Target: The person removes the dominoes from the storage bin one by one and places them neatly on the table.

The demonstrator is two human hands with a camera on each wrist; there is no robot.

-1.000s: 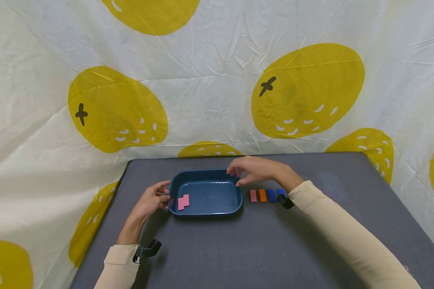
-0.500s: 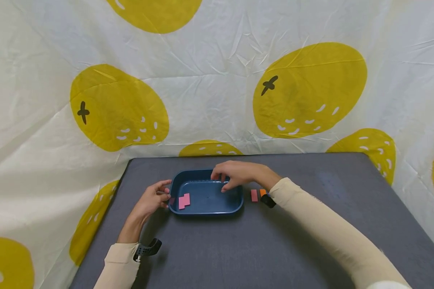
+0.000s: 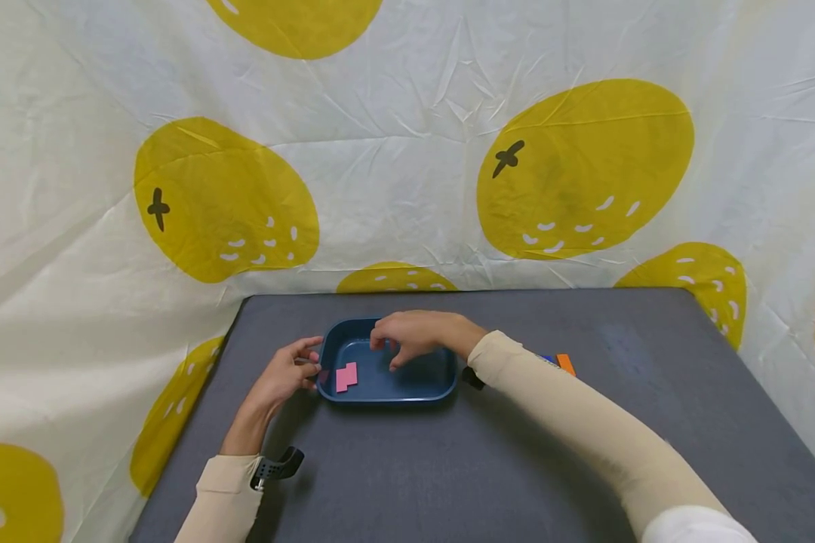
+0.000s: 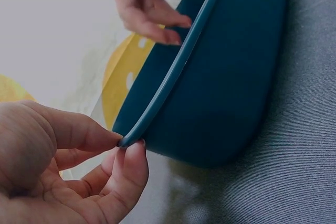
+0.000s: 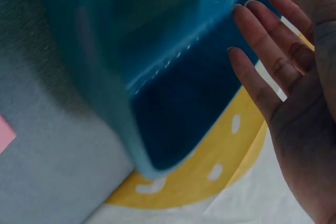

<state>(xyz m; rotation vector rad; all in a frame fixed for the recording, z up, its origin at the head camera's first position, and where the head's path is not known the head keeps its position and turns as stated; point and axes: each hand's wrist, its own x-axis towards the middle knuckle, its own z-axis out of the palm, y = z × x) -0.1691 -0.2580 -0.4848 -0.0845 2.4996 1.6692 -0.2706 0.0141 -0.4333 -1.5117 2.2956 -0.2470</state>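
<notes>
In the head view, a dark blue tray [image 3: 394,400] stands on the table. Two pink rectangular pieces [image 3: 346,376] lie side by side near its left end. My left hand [image 3: 288,375] pinches the tray's left rim between thumb and fingers; the left wrist view shows this hand [image 4: 79,166] on the rim up close. Above the tray's middle hovers my right hand [image 3: 417,333], fingers loosely bent. From the right wrist, that hand [image 5: 294,72] appears with spread fingers and nothing in them, apart from the tray's floor.
To the tray's right, an orange piece [image 3: 566,364] and part of a blue piece [image 3: 548,358] show past the right sleeve, which covers others. A pink corner [image 5: 5,135] shows in the right wrist view. A patterned curtain [image 3: 387,204] hangs behind the table [image 3: 407,467].
My right hand has moved left from the tray's right rim to over its middle. The sleeve now hides pieces that showed earlier. My left hand has stayed at the left rim.
</notes>
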